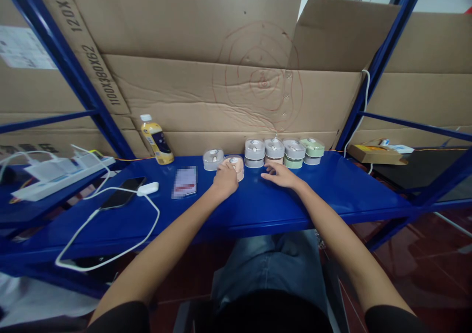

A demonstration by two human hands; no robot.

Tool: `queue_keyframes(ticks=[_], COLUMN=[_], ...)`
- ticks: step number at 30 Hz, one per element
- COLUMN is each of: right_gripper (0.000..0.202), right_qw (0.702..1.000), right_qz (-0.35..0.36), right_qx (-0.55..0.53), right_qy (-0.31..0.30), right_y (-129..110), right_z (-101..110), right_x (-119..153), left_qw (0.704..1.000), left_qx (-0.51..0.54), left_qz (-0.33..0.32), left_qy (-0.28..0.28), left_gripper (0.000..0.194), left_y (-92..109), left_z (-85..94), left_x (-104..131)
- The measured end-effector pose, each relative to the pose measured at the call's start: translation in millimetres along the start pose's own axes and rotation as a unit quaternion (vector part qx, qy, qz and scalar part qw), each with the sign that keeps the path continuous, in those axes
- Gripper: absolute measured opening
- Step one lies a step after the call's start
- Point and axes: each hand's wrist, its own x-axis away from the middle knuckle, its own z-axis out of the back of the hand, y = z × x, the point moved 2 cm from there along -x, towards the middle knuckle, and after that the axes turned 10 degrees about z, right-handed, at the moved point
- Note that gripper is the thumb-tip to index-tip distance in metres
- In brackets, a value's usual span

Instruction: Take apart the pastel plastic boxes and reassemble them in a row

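My left hand (225,180) is curled against the front left side of a small peach plastic box with a clear lid (236,165), its fingertips partly hidden. Just behind it, to the left, stands a single grey lidded box (213,160). My right hand (281,175) is open with fingers apart, low in front of the stacked boxes, and holds nothing. Those boxes stand two high in a row: grey on grey (254,151), grey on peach (274,149), grey on green (294,150), and green on grey (312,148) at the right end.
Left on the blue shelf (258,208) are a yellow drink bottle (157,140), a phone with a lit, blurred screen (185,181), and a dark phone (123,194) beside a looping white cable (157,220). A white power strip (62,177) lies further left. Cardboard (177,87) walls the back.
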Motion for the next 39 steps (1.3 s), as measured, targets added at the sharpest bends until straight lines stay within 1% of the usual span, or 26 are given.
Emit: queue_keyframes(ticks=[3,7,10,12,13,15,18,20,22,24,26,28,31,32,33,35,36,37,38,39], right_gripper=[0.056,0.054,0.052,0.051,0.051,0.051,0.049,0.048,0.047,0.046,0.045,0.045,0.043,0.043,0.042,0.041,0.042,0.045,0.052,0.062], right_qw=[1.000,1.000,1.000,1.000,1.000,1.000,1.000,1.000,1.000,1.000,1.000,1.000,1.000,1.000,1.000,0.999,0.997,0.995,0.992,0.989], right_qz=[-0.003,0.001,0.004,0.001,0.000,-0.001,0.003,0.007,0.010,0.009,0.007,0.007,0.009,0.011,0.014,0.025,0.033,0.046,0.063,0.084], right_qx=[-0.004,-0.004,-0.001,0.005,0.007,0.010,0.011,0.012,0.013,0.014,0.013,0.010,0.004,0.002,0.001,0.003,0.005,0.006,0.004,-0.002], right_qy=[-0.004,-0.007,-0.004,-0.004,-0.005,-0.007,-0.007,-0.006,-0.006,-0.009,-0.012,-0.014,-0.009,-0.004,0.004,0.038,0.063,0.090,0.113,0.126], right_y=[0.5,0.8,1.5,1.8,1.7,1.4,1.1,1.3,1.4,1.1,0.4,-0.5,-2.1,-3.2,-4.6,-9.2,-12.4,-16.0,-19.8,-23.6], right_z=[-0.3,-0.8,-1.3,-1.7,-1.9,-2.2,-2.5,-2.6,-2.6,-2.3,-1.9,-1.3,-0.3,0.2,1.0,4.3,6.9,9.9,13.0,15.7], right_x=[-0.6,-1.3,-1.4,-1.3,-1.3,-1.3,-1.6,-2.0,-2.2,-2.2,-2.0,-1.7,-1.4,-1.3,-1.2,-0.6,0.1,1.0,2.2,3.5], left_qw=[0.999,0.998,0.994,0.988,0.985,0.979,0.969,0.961,0.960,0.964,0.966,0.963,0.953,0.952,0.955,0.966,0.976,0.985,0.989,0.989], left_qx=[-0.044,-0.059,-0.072,-0.095,-0.107,-0.114,-0.084,-0.063,-0.049,-0.043,-0.037,-0.021,0.013,0.024,0.033,0.049,0.059,0.069,0.085,0.101], left_qz=[0.021,0.013,-0.008,-0.002,0.016,0.077,0.188,0.244,0.263,0.252,0.241,0.248,0.267,0.262,0.245,0.183,0.130,0.064,-0.002,-0.070], left_qy=[0.000,0.033,0.078,0.118,0.135,0.150,0.139,0.117,0.088,0.075,0.086,0.107,0.145,0.157,0.164,0.174,0.167,0.146,0.119,0.080], left_gripper=[0.073,0.054,0.048,0.050,0.053,0.058,0.063,0.076,0.088,0.090,0.088,0.084,0.081,0.080,0.080,0.082,0.084,0.084,0.081,0.080], left_y=[9.0,18.7,15.5,8.7,4.3,-6.0,-22.7,-33.3,-42.0,-47.9,-51.3,-52.5,-48.6,-45.3,-40.6,-28.5,-21.3,-13.8,-6.9,-0.5], left_z=[0.5,7.2,14.0,17.7,18.8,19.5,16.9,13.2,8.3,3.8,2.0,4.9,20.9,28.7,36.8,51.4,56.3,58.5,58.3,55.5], left_x=[-13.6,-34.3,-44.5,-49.6,-52.4,-59.6,-72.4,-79.4,-83.6,-84.5,-83.1,-80.0,-70.8,-65.6,-59.3,-43.1,-33.8,-24.3,-15.0,-6.3])
